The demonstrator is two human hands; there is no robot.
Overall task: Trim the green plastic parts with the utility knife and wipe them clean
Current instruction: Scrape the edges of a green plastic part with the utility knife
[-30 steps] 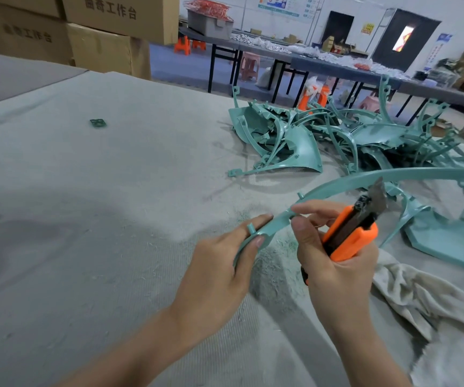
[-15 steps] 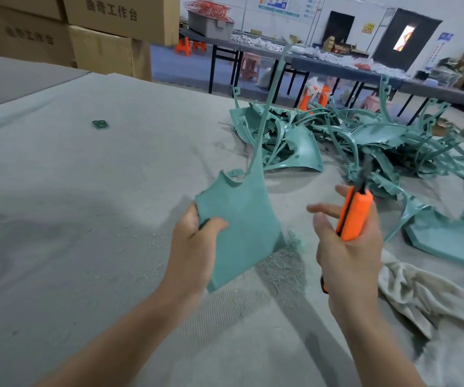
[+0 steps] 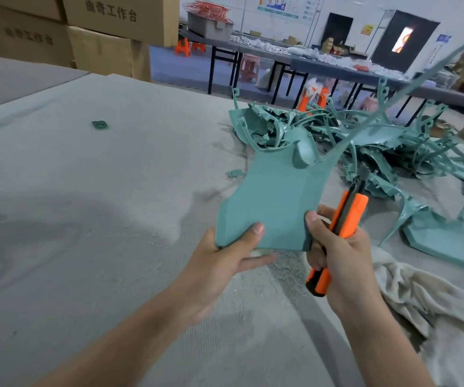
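Up close, the green plastic part [image 3: 275, 202] is held off the grey work table [image 3: 85, 219], in front of the person: a matte teal panel with faint facet lines, a scooped notch at its top, and a thin arm sweeping up to the far right. The left hand [image 3: 219, 263] pinches its near-left corner, thumb on the face and fingers beneath. The right hand [image 3: 342, 252] is wrapped around an orange utility knife [image 3: 349, 216], blade pointing up, thumb on the panel's near-right corner. More green parts [image 3: 365, 135] are piled beyond, and a dirty cloth [image 3: 426, 311] lies near right.
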